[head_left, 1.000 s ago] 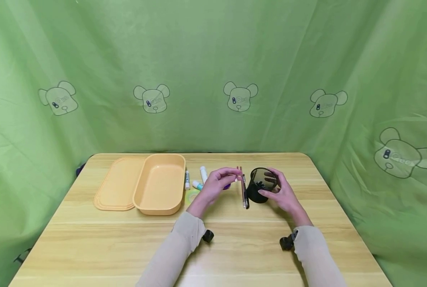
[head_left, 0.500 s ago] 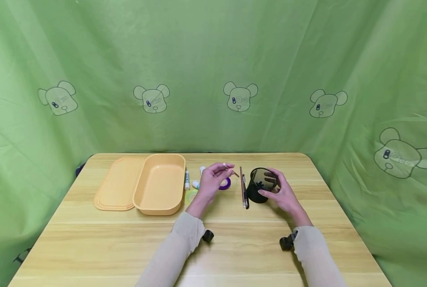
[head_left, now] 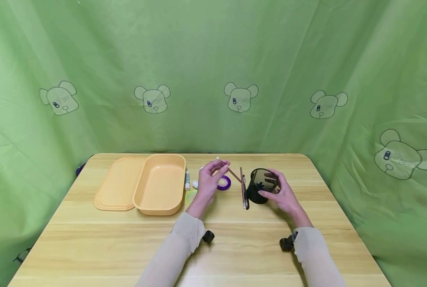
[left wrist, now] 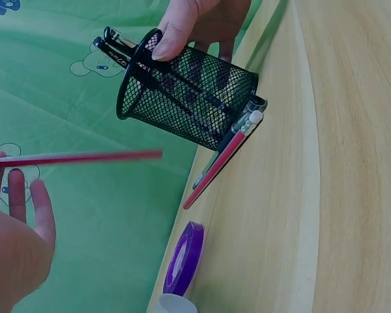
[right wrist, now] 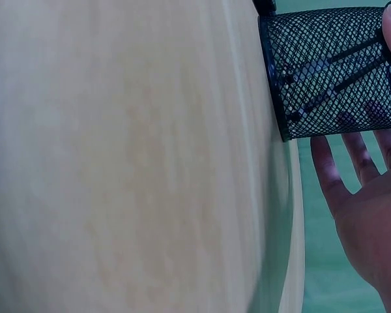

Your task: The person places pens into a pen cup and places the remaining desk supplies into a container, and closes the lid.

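In the head view my left hand [head_left: 207,183] pinches a red pencil [head_left: 233,174] near its white eraser end, the other end slanting right and down. The left wrist view shows this pencil [left wrist: 98,157] apart from the mesh cup. My right hand [head_left: 284,194] grips the black mesh pen holder [head_left: 258,196] from its right side, thumb by the rim and fingers spread around the wall. Several pens [left wrist: 117,44] stand inside. Against the holder's left side lie a second red pencil [left wrist: 215,168], with a white eraser, and a black pen [head_left: 247,199].
Left of the pencils lies a purple tape roll [head_left: 229,184]. Further left are a glue stick [head_left: 187,181], a white-ended tube [head_left: 195,185] and a yellow-green tape roll [head_left: 189,197]. A peach box [head_left: 159,211] stands beside its flat lid [head_left: 114,189] on the wooden table [head_left: 235,255].
My left hand has drawn back to the left from beside the holder, and the pencil in it has turned to slant down toward the right. My right hand and the holder have stayed put.
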Tool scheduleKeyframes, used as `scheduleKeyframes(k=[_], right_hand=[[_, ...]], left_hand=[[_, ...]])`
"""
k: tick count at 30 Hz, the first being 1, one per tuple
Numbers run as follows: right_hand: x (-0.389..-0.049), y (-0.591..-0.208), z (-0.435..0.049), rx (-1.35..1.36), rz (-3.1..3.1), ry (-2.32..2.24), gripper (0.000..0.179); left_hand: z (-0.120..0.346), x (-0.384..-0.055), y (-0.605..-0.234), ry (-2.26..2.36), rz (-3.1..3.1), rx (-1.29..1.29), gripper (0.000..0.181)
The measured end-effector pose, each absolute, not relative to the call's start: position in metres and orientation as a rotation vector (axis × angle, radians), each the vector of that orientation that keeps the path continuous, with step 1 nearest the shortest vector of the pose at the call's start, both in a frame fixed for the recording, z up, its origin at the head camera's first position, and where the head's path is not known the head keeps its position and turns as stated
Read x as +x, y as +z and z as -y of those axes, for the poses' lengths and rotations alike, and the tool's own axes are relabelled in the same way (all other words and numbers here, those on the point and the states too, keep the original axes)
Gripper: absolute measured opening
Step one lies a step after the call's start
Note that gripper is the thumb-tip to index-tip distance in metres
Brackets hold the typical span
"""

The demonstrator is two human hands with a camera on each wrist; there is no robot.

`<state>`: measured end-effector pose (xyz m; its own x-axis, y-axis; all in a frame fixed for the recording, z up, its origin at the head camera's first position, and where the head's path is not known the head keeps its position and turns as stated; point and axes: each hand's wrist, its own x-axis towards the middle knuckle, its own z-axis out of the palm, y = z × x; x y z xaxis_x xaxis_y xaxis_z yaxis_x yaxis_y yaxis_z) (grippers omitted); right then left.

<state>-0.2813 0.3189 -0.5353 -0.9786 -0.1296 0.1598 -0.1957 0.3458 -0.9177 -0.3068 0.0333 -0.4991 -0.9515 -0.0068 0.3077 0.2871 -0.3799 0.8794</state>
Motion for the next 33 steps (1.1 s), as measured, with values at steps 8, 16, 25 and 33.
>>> scheduleKeyframes(k=[8,16,25,33], right_hand=[[-0.281,-0.5356,-0.3196,0.311,2.528,1.734,0.097],[-0.2817,-0.5364,-0.3193,0.314,2.518,1.743,0.096],[-0.2823,-0.5368,-0.3201,0.31,2.524,1.742,0.096],[-0.283,-0.5367,-0.3191,0.311,2.519,1.747,0.095]], left_hand=[[-0.0335,-0.3076,-0.4984,-2.573,1.464,-0.376,0.02],[-0.0349,-0.3095,-0.4963,-2.618,1.381,-0.359,0.021],[-0.0364,-0.3092,-0.4938,-2.624,1.365,-0.362,0.022],[-0.0355,-0.3091,-0.4914,-2.616,1.361,-0.365,0.027]])
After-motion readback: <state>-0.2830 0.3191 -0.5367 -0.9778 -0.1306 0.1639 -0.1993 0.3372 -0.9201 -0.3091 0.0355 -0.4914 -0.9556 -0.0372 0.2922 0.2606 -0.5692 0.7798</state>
